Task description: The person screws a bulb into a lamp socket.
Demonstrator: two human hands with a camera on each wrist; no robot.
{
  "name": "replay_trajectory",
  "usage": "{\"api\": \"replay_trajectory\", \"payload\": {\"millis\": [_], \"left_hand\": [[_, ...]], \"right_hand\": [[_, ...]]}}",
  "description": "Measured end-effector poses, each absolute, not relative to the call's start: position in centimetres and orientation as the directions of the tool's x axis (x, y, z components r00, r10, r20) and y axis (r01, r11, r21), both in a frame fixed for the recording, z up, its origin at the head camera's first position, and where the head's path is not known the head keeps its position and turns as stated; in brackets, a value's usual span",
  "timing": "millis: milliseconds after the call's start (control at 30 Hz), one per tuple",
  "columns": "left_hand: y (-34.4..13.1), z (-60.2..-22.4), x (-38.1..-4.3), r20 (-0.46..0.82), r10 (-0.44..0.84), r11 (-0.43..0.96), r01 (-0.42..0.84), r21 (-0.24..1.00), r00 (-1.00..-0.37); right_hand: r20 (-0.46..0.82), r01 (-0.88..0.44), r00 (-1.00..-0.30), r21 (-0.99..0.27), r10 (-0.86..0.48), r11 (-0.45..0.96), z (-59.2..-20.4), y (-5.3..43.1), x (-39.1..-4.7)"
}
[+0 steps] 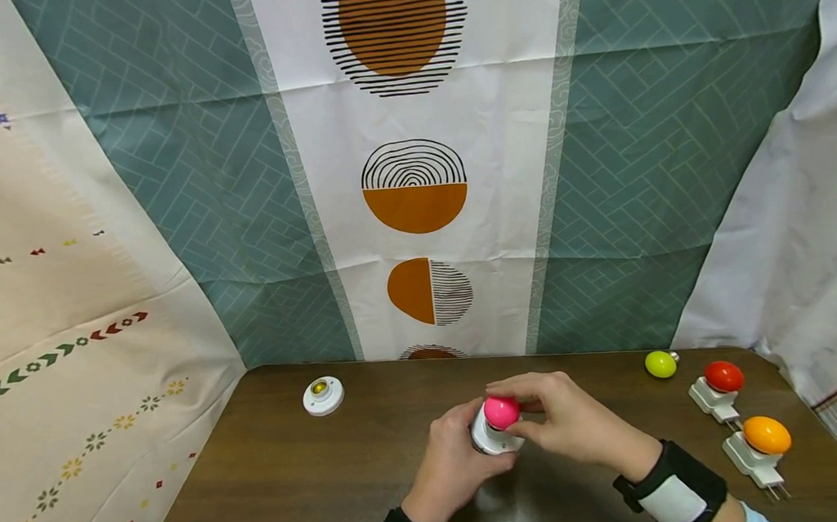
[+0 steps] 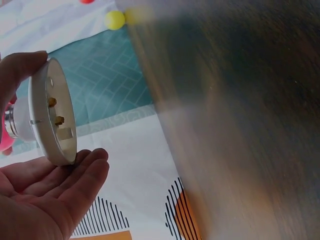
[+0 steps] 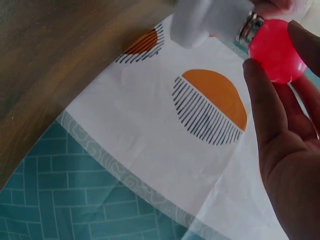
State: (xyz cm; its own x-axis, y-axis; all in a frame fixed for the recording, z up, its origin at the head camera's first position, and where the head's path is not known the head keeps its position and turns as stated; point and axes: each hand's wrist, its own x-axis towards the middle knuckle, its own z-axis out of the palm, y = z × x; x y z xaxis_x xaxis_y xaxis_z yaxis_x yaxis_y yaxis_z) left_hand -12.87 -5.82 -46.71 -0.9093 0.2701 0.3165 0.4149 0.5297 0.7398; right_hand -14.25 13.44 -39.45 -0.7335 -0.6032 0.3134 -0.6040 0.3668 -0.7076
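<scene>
My left hand [image 1: 454,455] grips a round white bulb holder [image 1: 493,440] by its rim, raised over the table. In the left wrist view the hollow underside of the holder [image 2: 63,132] shows, with small brass terminals inside. A pink light bulb [image 1: 502,412] sits at the mouth of the holder. My right hand [image 1: 560,418] pinches this bulb between thumb and fingers. Up close in the right wrist view, the bulb's metal screw base [image 3: 250,27] shows partly outside the white socket.
Another white bulb holder [image 1: 323,395] lies at the back left of the brown table [image 1: 274,485]. A yellow-green bulb [image 1: 660,364] lies at the back right. Near the right edge are a red bulb [image 1: 724,376] and an orange bulb [image 1: 767,435] in white plug-in holders.
</scene>
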Motion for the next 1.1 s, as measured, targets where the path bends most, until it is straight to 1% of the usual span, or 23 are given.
{"api": "replay_trajectory", "payload": {"millis": [100,300,433,533,767,900,1100], "left_hand": [[-5.7,-46.7,-12.9,0.323,0.260,0.527,0.414,0.742,-0.910],[-5.8,-46.8,-12.8,0.334,0.251,0.527,0.418,0.740,-0.908],[-5.8,-46.8,-12.8,0.336,0.249,0.522,0.418,0.744,-0.908],[-5.8,-46.8,-12.8,0.341,0.246,0.519,0.421,0.744,-0.907],[-5.7,-46.8,-12.9,0.363,0.242,0.522,0.436,0.733,-0.900],[-5.6,-46.8,-13.0,0.381,0.236,0.527,0.447,0.723,-0.894],[-5.6,-46.7,-13.0,0.399,0.227,0.522,0.457,0.720,-0.889]], "right_hand": [[0.320,-0.591,-0.756,-0.709,-0.571,0.384,-39.8,13.3,-14.2],[0.372,-0.593,-0.780,-0.697,-0.502,0.404,-40.5,12.8,-14.1],[0.378,-0.582,-0.795,-0.699,-0.475,0.417,-40.7,12.7,-13.9],[0.392,-0.596,-0.782,-0.698,-0.485,0.396,-40.8,12.8,-13.8],[0.465,-0.676,-0.708,-0.664,-0.531,0.320,-40.7,12.8,-13.8],[0.473,-0.662,-0.720,-0.687,-0.508,0.299,-40.6,12.7,-13.7],[0.502,-0.638,-0.756,-0.707,-0.420,0.305,-41.0,12.5,-13.8]]}}
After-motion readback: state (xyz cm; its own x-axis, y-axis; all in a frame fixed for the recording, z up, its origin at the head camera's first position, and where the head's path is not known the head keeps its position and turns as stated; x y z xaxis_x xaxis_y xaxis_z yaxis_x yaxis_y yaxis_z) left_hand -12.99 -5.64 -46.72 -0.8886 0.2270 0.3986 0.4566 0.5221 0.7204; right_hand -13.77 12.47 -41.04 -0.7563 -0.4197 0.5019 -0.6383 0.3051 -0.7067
